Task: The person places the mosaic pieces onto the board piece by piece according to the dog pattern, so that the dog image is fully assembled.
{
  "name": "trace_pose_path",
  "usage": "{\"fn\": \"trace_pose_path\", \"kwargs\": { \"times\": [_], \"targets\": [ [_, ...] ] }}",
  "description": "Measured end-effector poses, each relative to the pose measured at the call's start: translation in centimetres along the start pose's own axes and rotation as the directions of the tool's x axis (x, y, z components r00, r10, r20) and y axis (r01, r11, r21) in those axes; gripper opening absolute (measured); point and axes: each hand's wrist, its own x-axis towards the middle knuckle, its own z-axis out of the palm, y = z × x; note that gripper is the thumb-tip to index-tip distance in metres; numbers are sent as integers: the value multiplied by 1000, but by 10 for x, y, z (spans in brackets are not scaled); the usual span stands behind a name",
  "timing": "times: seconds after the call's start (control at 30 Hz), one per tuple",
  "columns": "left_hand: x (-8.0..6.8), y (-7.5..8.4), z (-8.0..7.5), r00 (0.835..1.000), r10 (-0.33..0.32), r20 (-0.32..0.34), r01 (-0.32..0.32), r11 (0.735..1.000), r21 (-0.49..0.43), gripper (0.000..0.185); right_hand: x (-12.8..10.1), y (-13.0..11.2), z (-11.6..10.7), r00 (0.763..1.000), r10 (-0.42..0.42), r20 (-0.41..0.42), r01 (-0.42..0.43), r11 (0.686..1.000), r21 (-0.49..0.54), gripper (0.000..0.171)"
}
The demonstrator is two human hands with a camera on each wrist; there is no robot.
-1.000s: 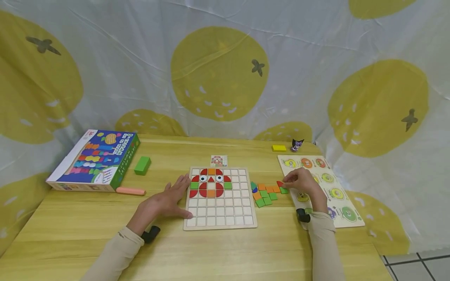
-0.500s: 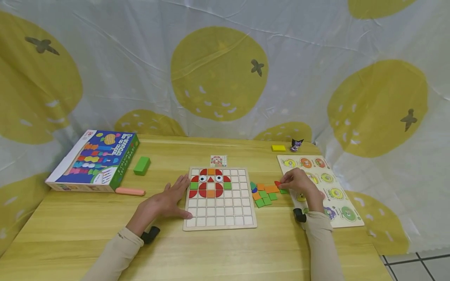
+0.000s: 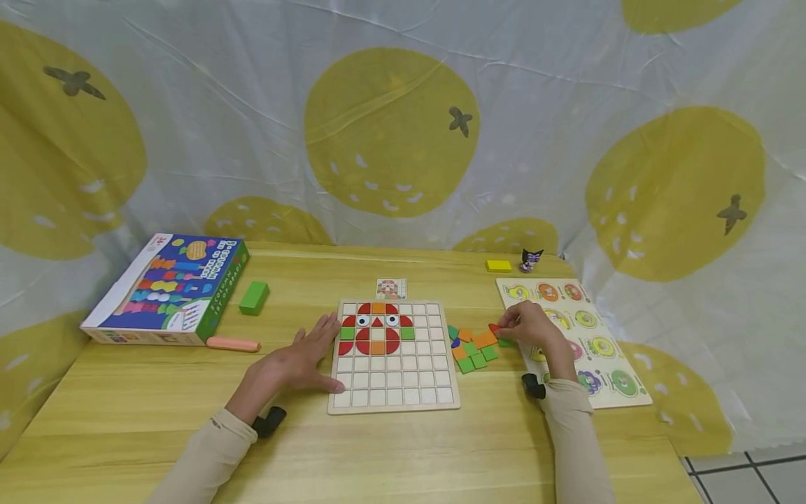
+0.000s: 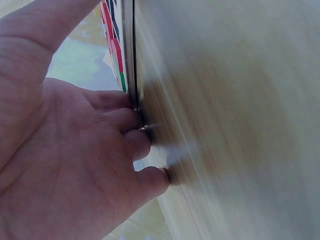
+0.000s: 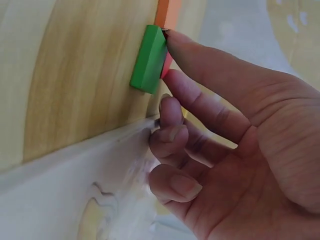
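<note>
A wooden grid board (image 3: 411, 380) lies on the table, its upper left part filled with red, orange, green and eye-patterned tiles that form a face. My left hand (image 3: 296, 364) rests along its left side, fingers spread and thumb on the near left corner; in the left wrist view the fingertips touch down beside the board's edge (image 4: 129, 50). Right of the board, my right hand (image 3: 536, 327) pinches a red tile (image 3: 494, 327) between thumb and index finger. A green tile (image 5: 146, 62) lies against it, and an orange tile (image 5: 169, 14) is just beyond.
Loose orange, green and blue tiles (image 3: 478, 360) lie between board and right hand. A fruit puzzle board (image 3: 613, 325) sits under the right forearm. Behind are a small picture card (image 3: 392, 288), yellow block (image 3: 499, 266) and figurine (image 3: 531, 260). A box (image 3: 182, 283), green block (image 3: 255, 297) and pink stick (image 3: 234, 344) are left.
My right hand has shifted slightly left with the red tile, and the orange tiles beside it have been nudged left and closer together. The left hand has stayed put.
</note>
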Motion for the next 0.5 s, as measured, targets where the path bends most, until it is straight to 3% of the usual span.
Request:
{"fn": "trace_pose_path", "kwargs": {
  "times": [0.33, 0.5],
  "targets": [
    [-2, 0, 0, 1000, 5, -4, -5, 1000, -9, 120, 2, -7, 2, 1000, 4, -13, -4, 1000, -25, 15],
    [-1, 0, 1, 1000, 7, -6, -7, 1000, -15, 122, 2, -5, -1, 990, -78, -116, 81, 997, 19, 10]
  ]
}}
